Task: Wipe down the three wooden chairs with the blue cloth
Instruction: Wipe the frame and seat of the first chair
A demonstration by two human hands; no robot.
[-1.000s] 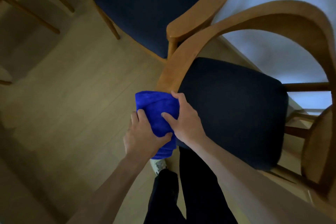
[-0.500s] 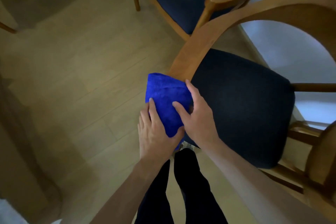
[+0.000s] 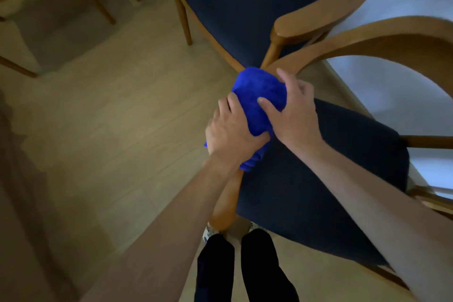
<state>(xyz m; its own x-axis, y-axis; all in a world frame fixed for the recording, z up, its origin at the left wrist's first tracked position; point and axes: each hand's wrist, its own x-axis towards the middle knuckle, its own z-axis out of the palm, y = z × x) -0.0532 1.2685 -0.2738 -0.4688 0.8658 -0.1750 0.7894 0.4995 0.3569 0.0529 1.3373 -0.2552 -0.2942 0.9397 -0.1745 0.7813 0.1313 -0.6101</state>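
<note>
Blue cloth (image 3: 259,98) sits at the centre of the frame, bunched around the curved wooden arm of the near chair (image 3: 343,39), close to where that arm meets the back of the second chair (image 3: 301,24) in the upper middle. Both hands hold it there. The left hand (image 3: 232,130) grips the lower part, fingers curled round cloth and wood together, with a folded tail of cloth hanging out below the wrist. The right hand (image 3: 294,110) covers the upper right side, thumb pressed across the front and the other fingers bent over the top and far side.

Judging by its folds and plush surface, the cloth is soft, light and limp; it will not keep a shape and takes the form of whatever it is squeezed on. That suits a rounded rail: wrapped round, it reaches the underside as well as the top. The best hold looks like the one in use, a full wrap with both palms, gathering the loose tail so it does not drag. The varnished wood seems smooth, so the cloth should slide easily under a firm squeeze, though a slack grip may let it bunch or slip off.

Legs of a third chair (image 3: 98,0) show in the upper left, well apart from the hands, above the pale floor (image 3: 110,130).
</note>
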